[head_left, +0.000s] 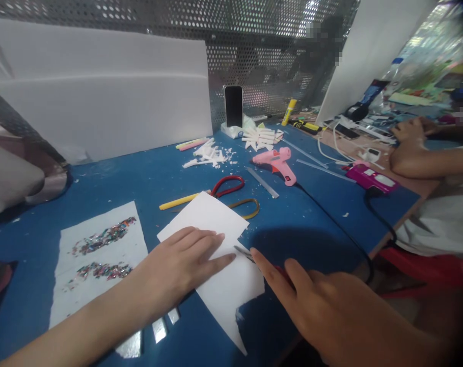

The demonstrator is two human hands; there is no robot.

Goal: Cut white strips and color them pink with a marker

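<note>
My left hand (185, 262) lies flat with fingers stretched out on a white sheet of paper (219, 285) with a ragged cut lower edge, on the blue table (307, 224). My right hand (323, 306) comes in from the lower right, its index finger lying along a thin metal-tipped tool (242, 252) whose tip touches the paper's right edge. A bit of red shows under that hand; the rest of the tool is hidden.
Red-handled scissors (228, 185), a yellow stick (181, 201) and a pink glue gun (277, 164) with a black cable (353, 239) lie beyond. A glitter-strewn sheet (101, 255) sits left. White scraps (211, 154), an upright phone (233, 106), another person's arm (418, 155) at right.
</note>
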